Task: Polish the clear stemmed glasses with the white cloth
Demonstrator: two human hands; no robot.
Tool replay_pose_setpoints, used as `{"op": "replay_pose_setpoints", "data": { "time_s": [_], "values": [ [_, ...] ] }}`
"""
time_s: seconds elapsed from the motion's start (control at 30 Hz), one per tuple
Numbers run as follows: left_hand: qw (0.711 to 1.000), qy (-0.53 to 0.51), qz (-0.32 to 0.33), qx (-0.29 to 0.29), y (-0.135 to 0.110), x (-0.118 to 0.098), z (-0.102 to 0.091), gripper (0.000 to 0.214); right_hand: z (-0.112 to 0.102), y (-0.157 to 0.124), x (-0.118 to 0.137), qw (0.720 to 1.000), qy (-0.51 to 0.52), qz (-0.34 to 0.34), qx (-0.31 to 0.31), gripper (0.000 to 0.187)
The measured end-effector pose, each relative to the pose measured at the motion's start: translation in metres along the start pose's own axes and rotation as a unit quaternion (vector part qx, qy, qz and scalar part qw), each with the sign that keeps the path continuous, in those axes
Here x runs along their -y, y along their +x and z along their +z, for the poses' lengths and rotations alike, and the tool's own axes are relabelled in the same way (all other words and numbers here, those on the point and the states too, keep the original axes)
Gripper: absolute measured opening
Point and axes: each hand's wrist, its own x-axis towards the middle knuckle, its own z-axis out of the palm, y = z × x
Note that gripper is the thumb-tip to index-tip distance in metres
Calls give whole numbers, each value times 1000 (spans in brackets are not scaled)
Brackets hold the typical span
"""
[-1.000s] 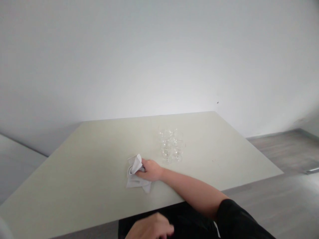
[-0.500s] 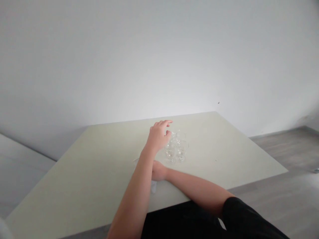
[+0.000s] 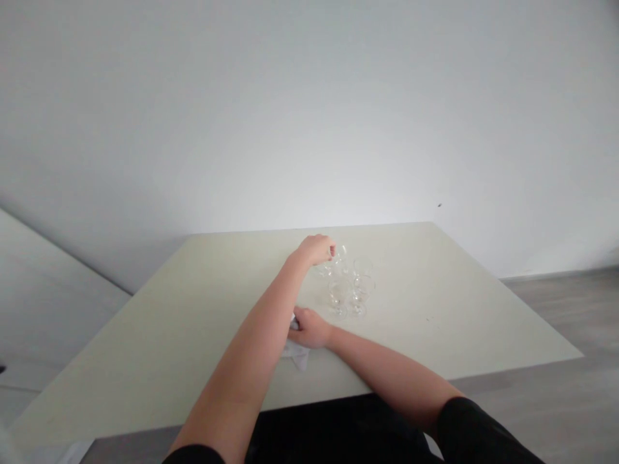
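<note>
A cluster of clear stemmed glasses (image 3: 340,293) stands near the middle of the table. My left hand (image 3: 318,249) reaches across to the far left of the cluster, its fingers closed on a clear glass (image 3: 325,269) there. Part of that glass is hidden by the hand. Closer to me, my right hand (image 3: 312,328) is closed on a thin white cloth (image 3: 298,356) that hangs down below it. My left forearm crosses in front and covers the right fingertips and some of the cloth.
The pale table (image 3: 459,309) runs back to a plain grey-white wall (image 3: 309,129). A white panel (image 3: 53,303) is at the left. Wood-look floor (image 3: 556,303) shows at the right beyond the table's edge.
My left hand's spread fingers have closed on a glass at the back left of the cluster. More of my right hand and the cloth now shows. The view has shifted slightly.
</note>
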Motion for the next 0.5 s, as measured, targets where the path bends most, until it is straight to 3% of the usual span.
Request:
{"op": "replay_pose_setpoints", "data": {
  "time_s": [0.17, 0.27, 0.4, 0.5],
  "values": [
    [991, 34, -120, -46, -36, 68, -30, 21, 2, 0, -3, 1000, -22, -8, 10, 29],
    [980, 63, -185, -35, -66, 111, -44, 22, 2, 0, -2, 1000, -21, -6, 11, 27],
    [966, 69, -248, 19, -100, 157, -43, 23, 1, 0, 3, 1000, -18, -7, 11, 26],
    [961, 53, -266, 47, -116, 179, -32, 24, 0, -1, 5, 1000, -19, 0, 13, 28]
  ]
}}
